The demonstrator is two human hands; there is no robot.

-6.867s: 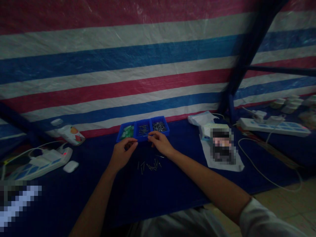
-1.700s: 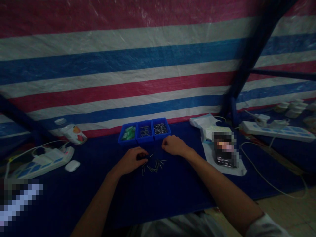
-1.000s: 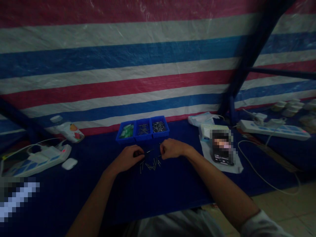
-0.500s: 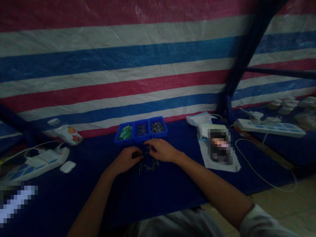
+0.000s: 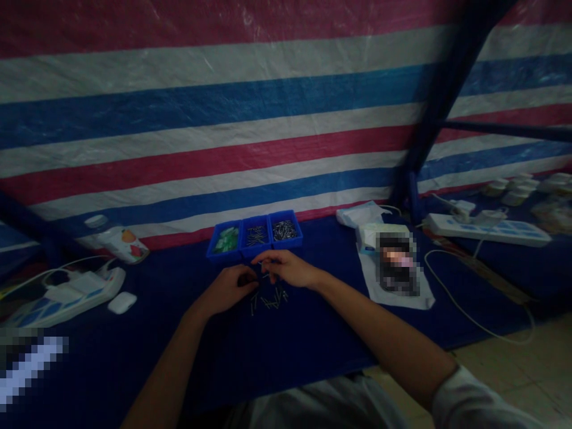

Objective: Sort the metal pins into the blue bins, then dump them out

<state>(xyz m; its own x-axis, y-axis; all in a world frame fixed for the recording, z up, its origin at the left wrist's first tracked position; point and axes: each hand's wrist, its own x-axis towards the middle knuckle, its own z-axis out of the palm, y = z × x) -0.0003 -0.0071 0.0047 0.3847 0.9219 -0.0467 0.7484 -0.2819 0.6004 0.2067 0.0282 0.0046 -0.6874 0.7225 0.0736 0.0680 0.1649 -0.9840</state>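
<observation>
My left hand [image 5: 231,288] rests at the table just left of a small scatter of loose screws [image 5: 270,301]. Its fingers curl toward the thumb, and what lies between the tips is too dark to make out. Across from it is my right hand [image 5: 291,270], its index finger stretched left and the other fingers apart. Thin, pale screw-like slivers show near its fingertips. Behind both hands stand three joined blue bins: the left bin [image 5: 211,253] holds green-and-clear packets, the middle bin [image 5: 256,249] thin screws, and the right bin [image 5: 288,243] a heap of small metal screws.
On the left are a power strip [image 5: 96,293], a white case [image 5: 122,302] and a bottle lying on its side [image 5: 127,243]. To the right sit a tissue pack [image 5: 366,214], a blurred dark item [image 5: 397,265] on white paper, another power strip [image 5: 487,229] and a looping cable.
My right hand has shifted slightly left, with its index finger reaching further out and its fingers spreading. The left hand has stayed in nearly the same place.
</observation>
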